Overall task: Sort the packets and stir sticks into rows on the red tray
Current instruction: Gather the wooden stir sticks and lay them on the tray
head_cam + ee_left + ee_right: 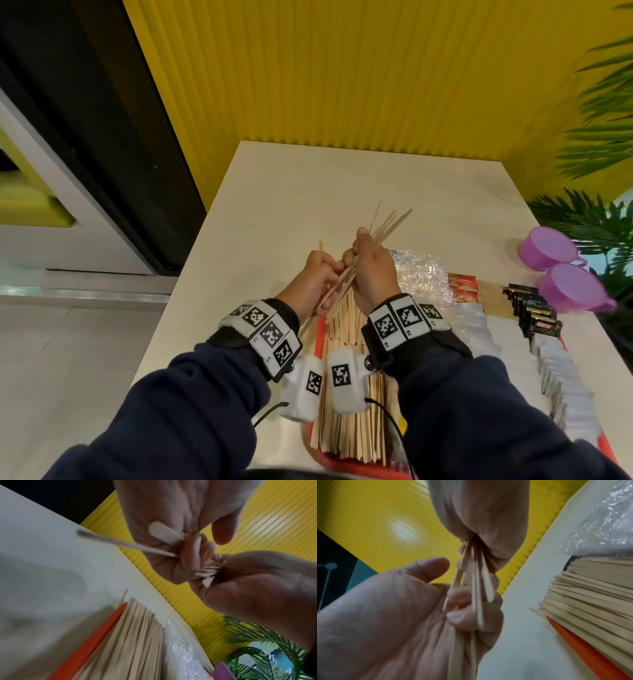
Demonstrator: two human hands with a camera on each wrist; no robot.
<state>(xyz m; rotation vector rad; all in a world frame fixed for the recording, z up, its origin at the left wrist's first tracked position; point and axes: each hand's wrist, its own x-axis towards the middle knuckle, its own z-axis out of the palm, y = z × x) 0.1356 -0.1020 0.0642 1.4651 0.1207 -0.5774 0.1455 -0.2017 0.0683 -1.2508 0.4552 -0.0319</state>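
Gripping one stir-stick bundle (356, 270), both hands hover above the red tray (317, 346).

A red tray (318, 346) is seen under pale tan stir sticks (346, 342). Black packets (534, 313), white packets (558, 373), purple cups (568, 286) and a ribbed yellow wall (342, 68) are shown.

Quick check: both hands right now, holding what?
Left hand: curled round the bundle of stir sticks.
Right hand: gripping the same bundle of stir sticks, above the red tray.

Ribbed yellow wall (342, 68), cream table (308, 178), green plants (603, 137), pale floor (68, 342)
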